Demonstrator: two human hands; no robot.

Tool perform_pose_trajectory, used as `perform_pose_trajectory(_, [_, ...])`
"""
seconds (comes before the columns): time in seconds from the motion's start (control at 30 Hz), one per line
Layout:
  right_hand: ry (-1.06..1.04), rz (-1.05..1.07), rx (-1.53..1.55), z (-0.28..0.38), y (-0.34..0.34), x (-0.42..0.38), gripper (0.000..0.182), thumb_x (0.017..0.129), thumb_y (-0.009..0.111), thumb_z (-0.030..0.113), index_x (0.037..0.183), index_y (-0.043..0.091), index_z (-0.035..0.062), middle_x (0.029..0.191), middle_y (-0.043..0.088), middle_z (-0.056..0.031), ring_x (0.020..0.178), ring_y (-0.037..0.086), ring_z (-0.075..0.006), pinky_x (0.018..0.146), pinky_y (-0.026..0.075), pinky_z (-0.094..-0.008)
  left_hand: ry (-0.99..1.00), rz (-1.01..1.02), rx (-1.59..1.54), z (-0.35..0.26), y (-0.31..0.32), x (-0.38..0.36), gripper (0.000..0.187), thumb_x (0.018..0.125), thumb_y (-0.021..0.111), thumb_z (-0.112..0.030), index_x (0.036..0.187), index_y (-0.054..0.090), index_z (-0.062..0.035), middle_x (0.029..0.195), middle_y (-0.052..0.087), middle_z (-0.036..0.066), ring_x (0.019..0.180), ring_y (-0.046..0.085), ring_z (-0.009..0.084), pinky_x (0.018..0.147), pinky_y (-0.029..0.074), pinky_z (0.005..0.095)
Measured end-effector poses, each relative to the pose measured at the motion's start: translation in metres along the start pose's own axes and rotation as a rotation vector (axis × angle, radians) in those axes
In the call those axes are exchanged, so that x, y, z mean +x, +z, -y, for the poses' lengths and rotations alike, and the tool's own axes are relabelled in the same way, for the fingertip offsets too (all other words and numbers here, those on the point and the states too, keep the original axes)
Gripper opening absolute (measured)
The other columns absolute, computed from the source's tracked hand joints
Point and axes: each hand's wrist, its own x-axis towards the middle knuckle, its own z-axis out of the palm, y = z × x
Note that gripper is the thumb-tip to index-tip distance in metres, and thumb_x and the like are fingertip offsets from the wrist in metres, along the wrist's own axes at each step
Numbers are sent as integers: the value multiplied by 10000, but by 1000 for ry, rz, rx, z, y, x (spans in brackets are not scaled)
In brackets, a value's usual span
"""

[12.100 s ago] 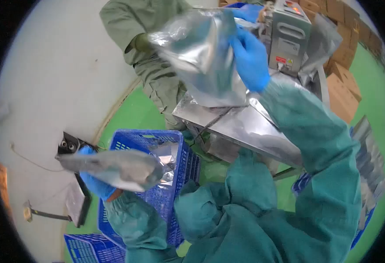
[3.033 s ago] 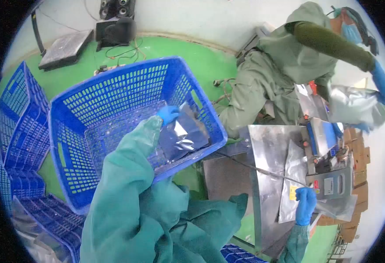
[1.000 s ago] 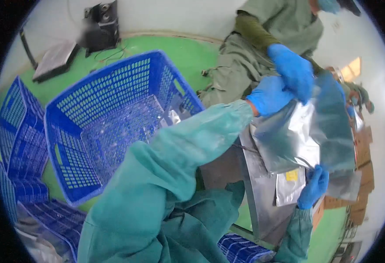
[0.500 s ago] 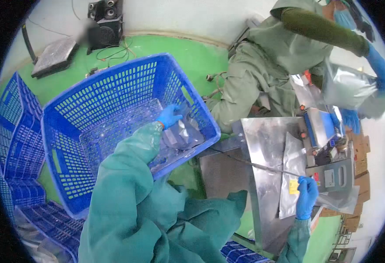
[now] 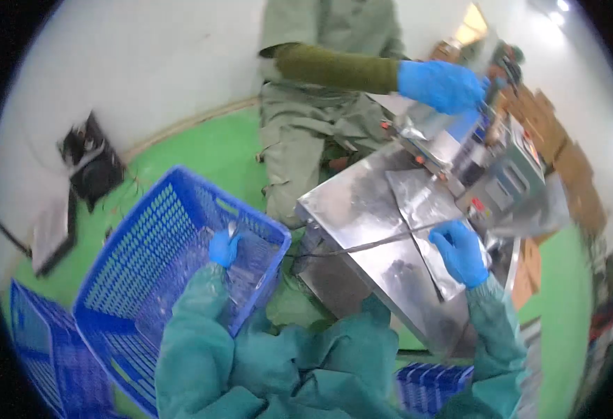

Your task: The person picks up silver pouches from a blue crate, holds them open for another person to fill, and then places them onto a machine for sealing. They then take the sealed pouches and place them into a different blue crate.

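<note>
My left hand point(image 5: 223, 248), in a blue glove, is inside the large blue basket point(image 5: 121, 244), its fingers closed around a small shiny edge that looks like a plastic bag point(image 5: 232, 229). The rest of that bag is hard to make out. Over the metal table, my gloved right hand point(image 5: 460, 253) has curled fingers at the end of a long dark cord point(image 5: 383, 241), which stretches across to the basket side. A flat silver pouch point(image 5: 418, 202) lies on the metal table point(image 5: 352, 192) beneath the cord and beside my right hand.
Across the table stands a co-worker in grey-green clothing point(image 5: 296, 126), one blue-gloved hand point(image 5: 440, 85) held over a machine. A grey-green box device point(image 5: 505, 181) is at the table's right. More blue baskets point(image 5: 48, 349) stand lower left; black speakers point(image 5: 93, 164) sit by the wall.
The view has swung right, so basket and table appear further left. My left hand now shows a shiny edge at its fingers. The co-worker's raised silver bag is no longer visible as before.
</note>
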Motion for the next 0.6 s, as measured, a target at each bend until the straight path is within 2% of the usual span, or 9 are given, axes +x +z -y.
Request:
perform_pose_trajectory(0.07, [-249, 104, -32, 3, -8, 0, 182, 811, 654, 243, 819, 656, 61, 737, 609, -86, 644, 576, -208, 608, 459, -324, -81, -186, -58, -19, -6, -17, 364, 904, 481, -316, 1145, 552, -53, 1034, 583, 252, 924, 576, 388, 769, 449, 433])
perform_pose_trajectory(0.1, [-243, 111, -6, 0, -9, 1, 196, 806, 657, 254, 828, 652, 59, 743, 607, -103, 649, 579, -223, 611, 460, -331, -28, -165, -22, -32, -16, -21, 364, 904, 481, -316, 1145, 552, -53, 1034, 583, 252, 924, 576, 388, 769, 449, 433])
perform_pose_trajectory(0.17, [-176, 139, 72, -8, -6, 1, 198, 803, 657, 252, 852, 639, 62, 731, 593, -121, 649, 575, -242, 610, 456, -345, 104, -425, -300, -59, -49, -30, 344, 923, 448, -207, 1210, 498, -23, 1096, 575, 207, 975, 567, 315, 843, 431, 371])
perform_pose_trajectory(0.23, [-208, 136, 109, -7, -6, 0, 194, 808, 654, 241, 842, 624, 52, 719, 581, -127, 640, 554, -240, 614, 451, -347, 58, -587, -263, -89, -93, -22, 306, 923, 420, -121, 1184, 494, 20, 1099, 578, 162, 1004, 549, 254, 875, 412, 333])
perform_pose_trajectory(0.3, [-216, 141, 148, -4, -8, -4, 192, 810, 651, 237, 832, 620, 48, 718, 578, -127, 638, 546, -239, 617, 450, -347, 294, -660, -337, -146, -147, -23, 305, 920, 411, -104, 1169, 498, 49, 1077, 580, 157, 1002, 545, 247, 879, 409, 334])
perform_pose_trajectory(0.4, [-253, 205, 195, 7, -9, -5, 173, 815, 646, 215, 828, 615, 45, 728, 584, -126, 646, 541, -236, 626, 450, -342, 402, -750, -340, -228, -204, -23, 287, 924, 421, -108, 1124, 534, 62, 1030, 595, 131, 957, 543, 206, 855, 415, 311])
perform_pose_trajectory(0.47, [-300, 206, 252, 17, -11, -5, 105, 792, 671, 121, 837, 615, 43, 716, 602, -85, 634, 548, -147, 602, 447, -288, 436, -802, -448, -281, -229, -20, 275, 936, 425, -123, 1094, 551, 64, 979, 598, 101, 916, 538, 173, 820, 420, 290])
perform_pose_trajectory(0.5, [-373, 211, 188, 22, -15, -4, 145, 786, 682, 129, 893, 619, 54, 765, 611, -60, 674, 551, -122, 615, 449, -279, 444, -823, -528, -301, -237, -16, 273, 945, 426, -136, 1079, 557, 62, 950, 595, 82, 893, 534, 156, 799, 421, 280])
perform_pose_trajectory(0.6, [-319, 234, 284, 57, -32, 2, 231, 786, 696, 162, 982, 617, 68, 830, 611, -31, 731, 552, -99, 639, 451, -269, 420, -880, -797, -359, -241, -7, 261, 957, 430, -163, 1033, 581, 37, 838, 566, 35, 778, 516, 111, 699, 421, 250])
